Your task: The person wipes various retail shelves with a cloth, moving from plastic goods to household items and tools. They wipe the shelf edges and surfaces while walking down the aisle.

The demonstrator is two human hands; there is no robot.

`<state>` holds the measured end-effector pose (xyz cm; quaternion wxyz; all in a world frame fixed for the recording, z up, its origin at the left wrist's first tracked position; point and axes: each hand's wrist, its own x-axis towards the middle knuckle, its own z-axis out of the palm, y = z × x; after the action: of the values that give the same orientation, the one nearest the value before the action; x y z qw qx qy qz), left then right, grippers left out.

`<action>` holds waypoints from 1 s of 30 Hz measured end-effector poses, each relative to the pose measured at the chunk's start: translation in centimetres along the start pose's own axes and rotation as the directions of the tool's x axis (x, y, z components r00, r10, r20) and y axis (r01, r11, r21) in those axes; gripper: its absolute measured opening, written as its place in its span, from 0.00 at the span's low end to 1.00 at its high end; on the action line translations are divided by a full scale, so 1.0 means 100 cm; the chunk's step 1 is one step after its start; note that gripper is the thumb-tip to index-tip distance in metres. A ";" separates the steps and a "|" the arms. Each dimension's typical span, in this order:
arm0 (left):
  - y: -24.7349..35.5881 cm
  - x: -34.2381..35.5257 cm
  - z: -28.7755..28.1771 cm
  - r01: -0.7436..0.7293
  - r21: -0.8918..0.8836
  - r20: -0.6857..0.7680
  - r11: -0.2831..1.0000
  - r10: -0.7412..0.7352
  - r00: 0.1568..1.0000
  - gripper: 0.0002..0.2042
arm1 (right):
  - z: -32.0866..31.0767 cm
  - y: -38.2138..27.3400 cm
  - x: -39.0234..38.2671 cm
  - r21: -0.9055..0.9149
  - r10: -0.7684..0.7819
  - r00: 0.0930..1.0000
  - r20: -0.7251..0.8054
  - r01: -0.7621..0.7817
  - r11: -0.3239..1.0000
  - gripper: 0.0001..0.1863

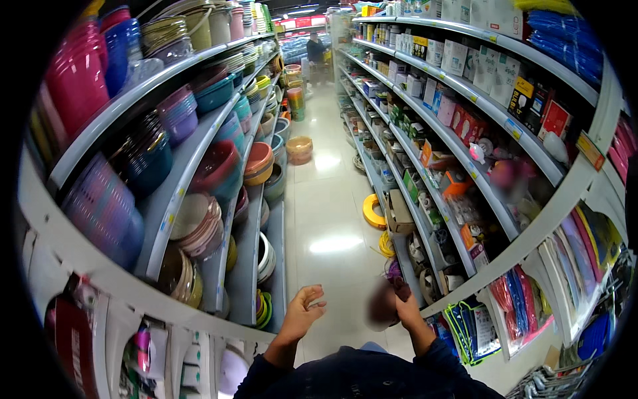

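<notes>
My left hand [305, 311] is raised over the aisle floor with its fingers apart and loosely curled. Nothing lies in it, and the stacked basins on the left shelves are nearest to it. My right hand [409, 312] is closed around a dark maroon, rounded object [383, 304]. That object is smeared and its kind cannot be made out; part of it is hidden behind my fingers. It hangs above the floor beside the lower right shelf.
Left shelves hold plastic buckets and basins [217, 164]; right shelves carry boxed goods [454, 57]. A yellow coil [374, 211] and a thin yellow cord bundle [386, 245] lie by the right shelf's foot. Stacked tubs [300, 151] stand on the aisle floor; a person [315, 48] is far ahead.
</notes>
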<state>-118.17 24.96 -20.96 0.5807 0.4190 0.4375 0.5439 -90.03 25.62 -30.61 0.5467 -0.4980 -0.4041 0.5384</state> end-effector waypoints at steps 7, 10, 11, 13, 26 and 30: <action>-0.018 0.115 -0.025 0.193 -0.107 0.065 0.975 -0.187 0.980 0.08 | -0.023 0.017 0.138 0.033 0.032 0.995 -0.092 -0.029 0.999 0.20; -0.012 0.172 -0.028 0.207 -0.150 0.006 0.967 -0.208 0.978 0.07 | -0.024 0.020 0.211 -0.033 0.029 0.999 -0.039 -0.030 0.999 0.20; -0.005 0.193 -0.025 0.196 -0.182 -0.011 0.963 -0.202 0.979 0.06 | -0.015 0.022 0.234 0.020 0.030 0.999 -0.043 -0.029 0.999 0.18; 0.008 0.232 -0.017 0.177 -0.249 -0.042 0.952 -0.194 0.980 0.06 | -0.007 0.012 0.288 -0.030 0.082 0.997 0.004 -0.082 0.996 0.16; 0.009 0.448 -0.035 0.050 -0.102 -0.247 0.993 -0.074 0.966 0.11 | 0.042 -0.020 0.543 -0.069 0.118 0.959 0.258 -0.104 0.992 0.21; 0.013 0.543 -0.051 0.072 -0.108 -0.252 0.992 -0.097 0.963 0.10 | 0.044 -0.002 0.614 -0.053 0.130 0.972 0.198 -0.122 0.991 0.20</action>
<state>-122.06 79.34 -23.91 0.5616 0.2972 0.4993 0.5890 -88.53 86.93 -35.44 0.4577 -0.4767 -0.4355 0.6112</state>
